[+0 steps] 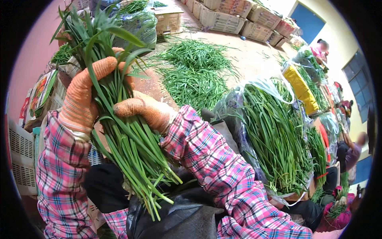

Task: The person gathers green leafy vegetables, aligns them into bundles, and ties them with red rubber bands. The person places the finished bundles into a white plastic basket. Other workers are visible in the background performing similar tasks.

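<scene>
Both my hands wear orange knitted gloves and grip one large bunch of long green leafy stalks (pixel 140 140). My left hand (pixel 86 89) wraps the bunch at its upper part, fingers curled around the leaves. Lower down, my right hand (pixel 143 109) clasps the same bunch from the right, its thumb across the front. The leafy tops spread toward the upper left, and the pale cut ends point down over the dark apron (pixel 179 212) on my lap. Part of my right hand's fingers is hidden behind the leaves.
Loose green stalks (pixel 194 80) lie heaped on the floor ahead. At my right stands a plastic-lined container of upright stalks (pixel 274 140). Plastic crates (pixel 22 158) are at the left, and stacked crates (pixel 220 19) at the back. Several people sit along the right side among more greens.
</scene>
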